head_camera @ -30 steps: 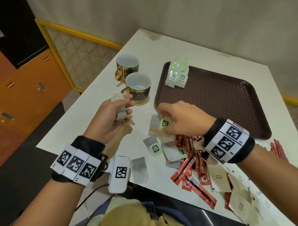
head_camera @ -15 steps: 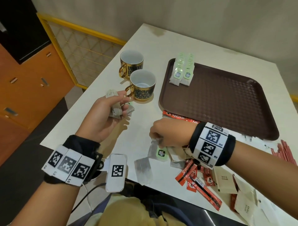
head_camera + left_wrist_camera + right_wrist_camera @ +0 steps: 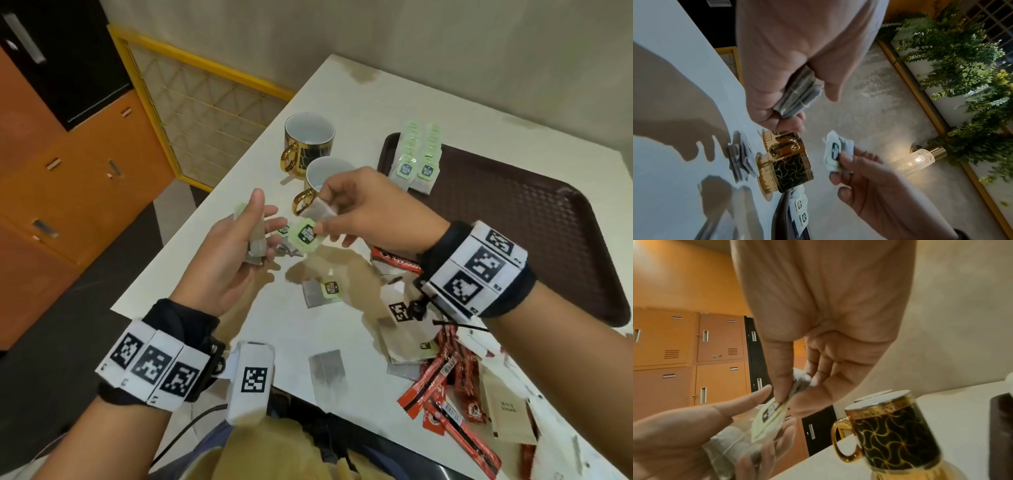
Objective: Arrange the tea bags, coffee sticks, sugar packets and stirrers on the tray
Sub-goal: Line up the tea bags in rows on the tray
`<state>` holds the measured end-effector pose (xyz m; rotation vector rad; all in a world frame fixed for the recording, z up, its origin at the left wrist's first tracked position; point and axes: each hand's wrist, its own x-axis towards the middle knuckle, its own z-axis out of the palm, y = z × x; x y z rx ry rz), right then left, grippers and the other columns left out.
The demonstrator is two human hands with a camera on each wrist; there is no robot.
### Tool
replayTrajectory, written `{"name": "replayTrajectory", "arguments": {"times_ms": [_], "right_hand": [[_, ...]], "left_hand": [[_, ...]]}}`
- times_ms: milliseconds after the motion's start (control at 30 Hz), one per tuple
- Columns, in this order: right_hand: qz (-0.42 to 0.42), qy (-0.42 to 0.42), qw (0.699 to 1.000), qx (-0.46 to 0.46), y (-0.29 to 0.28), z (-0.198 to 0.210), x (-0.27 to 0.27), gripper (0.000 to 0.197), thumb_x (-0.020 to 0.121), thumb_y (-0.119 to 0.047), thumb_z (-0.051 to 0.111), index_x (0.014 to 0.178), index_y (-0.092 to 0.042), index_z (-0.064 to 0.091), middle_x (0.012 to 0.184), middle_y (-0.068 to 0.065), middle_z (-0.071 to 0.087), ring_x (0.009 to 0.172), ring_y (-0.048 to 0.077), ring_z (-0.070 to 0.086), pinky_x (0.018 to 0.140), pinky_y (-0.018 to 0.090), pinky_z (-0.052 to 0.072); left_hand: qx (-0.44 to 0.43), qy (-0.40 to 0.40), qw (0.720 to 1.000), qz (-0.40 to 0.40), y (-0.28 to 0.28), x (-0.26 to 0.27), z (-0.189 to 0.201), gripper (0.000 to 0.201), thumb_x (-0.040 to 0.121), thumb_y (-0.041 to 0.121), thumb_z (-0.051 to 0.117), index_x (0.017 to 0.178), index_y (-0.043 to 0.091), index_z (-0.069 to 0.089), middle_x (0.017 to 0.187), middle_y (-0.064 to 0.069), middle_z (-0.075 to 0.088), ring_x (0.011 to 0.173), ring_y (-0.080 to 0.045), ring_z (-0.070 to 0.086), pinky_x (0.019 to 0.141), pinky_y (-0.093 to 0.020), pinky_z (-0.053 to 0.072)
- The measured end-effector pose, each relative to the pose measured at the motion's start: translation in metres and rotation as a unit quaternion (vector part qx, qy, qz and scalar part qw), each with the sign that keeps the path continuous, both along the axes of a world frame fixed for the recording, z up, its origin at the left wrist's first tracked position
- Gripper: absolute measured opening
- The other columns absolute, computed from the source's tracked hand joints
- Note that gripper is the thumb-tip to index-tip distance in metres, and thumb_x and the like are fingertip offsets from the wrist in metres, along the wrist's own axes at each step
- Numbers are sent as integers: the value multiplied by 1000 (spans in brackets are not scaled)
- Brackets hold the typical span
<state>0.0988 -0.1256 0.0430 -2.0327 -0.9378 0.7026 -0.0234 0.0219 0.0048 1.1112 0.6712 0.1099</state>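
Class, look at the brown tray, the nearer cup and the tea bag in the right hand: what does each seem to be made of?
Tray: probably moulded plastic, matt brown, with a fine grid texture.
Cup: likely glazed ceramic; glossy black, shiny gold pattern and handle.
Tea bag: thin, translucent filter paper, with a green card tag.

- Head view: high, looking steeply down over the white table.
- Left wrist view: close, rolled sideways, facing along the palm.
- Right wrist view: close, low.
- All share the black-and-gold mug.
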Motion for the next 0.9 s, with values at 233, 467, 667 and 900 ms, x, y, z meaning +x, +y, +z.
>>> {"name": "replayTrajectory", "arguments": {"times_ms": [233,467,667,900], "right_hand": [[9,5,1000,16,37,-5,-7,15,79,1,73,92,3,65,83,20,65,65,29,69,56,31,59],[89,-150,977,-121,42,-18,1,24,88,-17,67,111,-10,65,104,3,64,87,12,59,76,24,48],[260,-211,900,-279,26,-49,-14,45,90,-2,51,133,-13,55,129,8,56,114,29,55,96,42,46],[193,-243,919,-242,38,-38,-6,35,93,-25,58,125,-11,58,120,9,60,111,27,55,93,41,47]], "left_hand": [[28,-62,992,-106,-3,3,3,29,91,37,50,101,14,64,76,5,72,68,-5,66,59,-16,51],[1,-21,1000,-2,31,-4,-10,24,99,16,51,113,9,69,94,-2,67,57,-4,61,50,-14,48],[-82,-57,993,56,47,-5,-10,26,102,19,46,119,11,64,107,-8,74,85,-13,71,69,-20,57],[-90,-55,994,42,30,3,-4,26,98,10,52,117,23,65,113,-10,70,91,-18,70,76,-25,59]]}}
